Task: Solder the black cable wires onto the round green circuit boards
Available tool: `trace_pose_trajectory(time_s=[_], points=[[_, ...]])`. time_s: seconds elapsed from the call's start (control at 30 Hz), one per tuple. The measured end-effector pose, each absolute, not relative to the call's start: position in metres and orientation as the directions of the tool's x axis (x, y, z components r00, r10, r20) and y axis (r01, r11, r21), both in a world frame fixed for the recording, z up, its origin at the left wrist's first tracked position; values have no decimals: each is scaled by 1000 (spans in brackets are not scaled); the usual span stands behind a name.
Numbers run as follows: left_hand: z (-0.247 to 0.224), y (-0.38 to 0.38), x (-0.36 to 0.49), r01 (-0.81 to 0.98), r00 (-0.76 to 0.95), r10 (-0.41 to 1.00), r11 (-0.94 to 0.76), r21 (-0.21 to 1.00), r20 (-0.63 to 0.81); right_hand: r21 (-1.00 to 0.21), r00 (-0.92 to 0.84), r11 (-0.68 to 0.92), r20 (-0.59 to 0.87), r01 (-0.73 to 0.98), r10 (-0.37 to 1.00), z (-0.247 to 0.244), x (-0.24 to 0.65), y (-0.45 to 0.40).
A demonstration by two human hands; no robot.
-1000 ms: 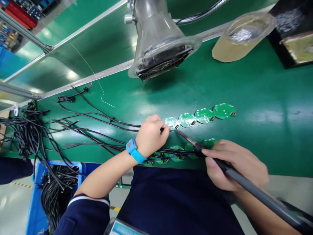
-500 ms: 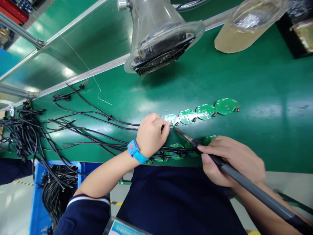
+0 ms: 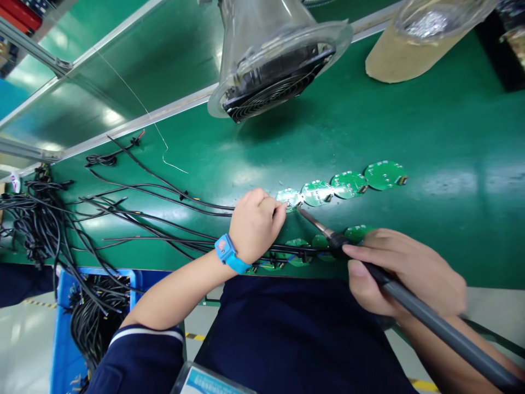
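Note:
My left hand (image 3: 256, 224), with a blue wrist strap, is closed in a pinch on a black cable (image 3: 213, 206) at the near-left edge of a round green circuit board (image 3: 290, 197). The cable's end is hidden by the fingers. In my right hand (image 3: 406, 271) is a soldering iron (image 3: 383, 279), its metal tip resting at or just above the right edge of that same board. Further boards (image 3: 384, 175) run in a row to the right. A second row of boards (image 3: 297, 249) lies nearer me, with black cables across it.
A fume extractor (image 3: 279, 82) with a fan grille hangs over the bench. Behind on the right stands a cardboard tube (image 3: 400, 57). Black cables (image 3: 45, 219) are heaped at left, above a blue bin (image 3: 65, 328) of more cables. Thin solder wire (image 3: 156, 128) dangles at the back.
The soldering iron's tip has shifted right along the board's edge, and my right hand has moved right with it. My left hand stays in nearly the same place.

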State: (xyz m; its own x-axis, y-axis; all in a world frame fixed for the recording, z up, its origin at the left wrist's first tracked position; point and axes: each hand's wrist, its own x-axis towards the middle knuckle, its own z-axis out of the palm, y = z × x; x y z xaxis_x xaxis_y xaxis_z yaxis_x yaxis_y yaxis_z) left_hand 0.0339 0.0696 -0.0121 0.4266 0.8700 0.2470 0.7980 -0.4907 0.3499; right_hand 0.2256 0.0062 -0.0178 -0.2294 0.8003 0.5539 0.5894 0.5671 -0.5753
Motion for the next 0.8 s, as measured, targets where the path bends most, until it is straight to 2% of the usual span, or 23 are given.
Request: trace_pose_trajectory(time_s=[0.37, 0.53, 0.7, 0.8], points=[[-13, 70, 36, 833, 440, 861, -498, 243, 256, -486, -263, 569, 561, 664, 785, -23, 220, 8], [-15, 70, 37, 845, 434, 864, -488, 218, 255, -494, -259, 552, 542, 672, 800, -22, 220, 7], [-16, 69, 38, 855, 431, 868, -480, 195, 248, -473, -268, 593, 588, 652, 763, -19, 217, 11], [-15, 69, 39, 859, 426, 876, -470, 202, 227, -503, -255, 578, 571, 642, 780, -18, 218, 12]])
